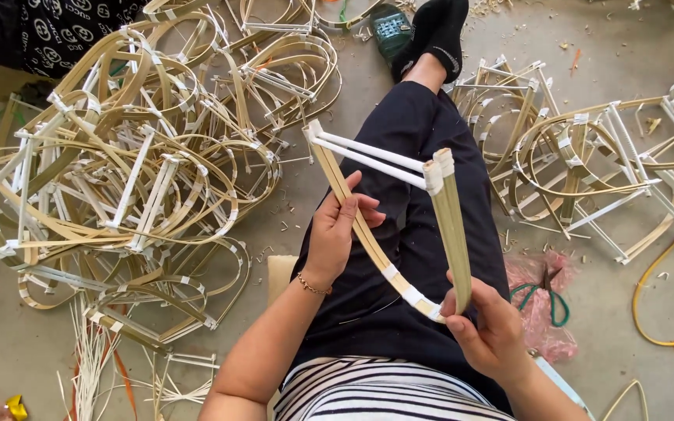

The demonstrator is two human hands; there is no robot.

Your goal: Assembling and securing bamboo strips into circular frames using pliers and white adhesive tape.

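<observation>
Bent bamboo frame [399, 226], white-taped corners: over my lap, gripped by my left hand [335, 234] mid-curve and my right hand [489, 331] at its lower bend. Frame pile [118, 171] on floor [9, 343].

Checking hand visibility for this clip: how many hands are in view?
2: the left hand grips the bent bamboo frame along its left strip; the right hand pinches its lower bend. None seem hidden.
</observation>
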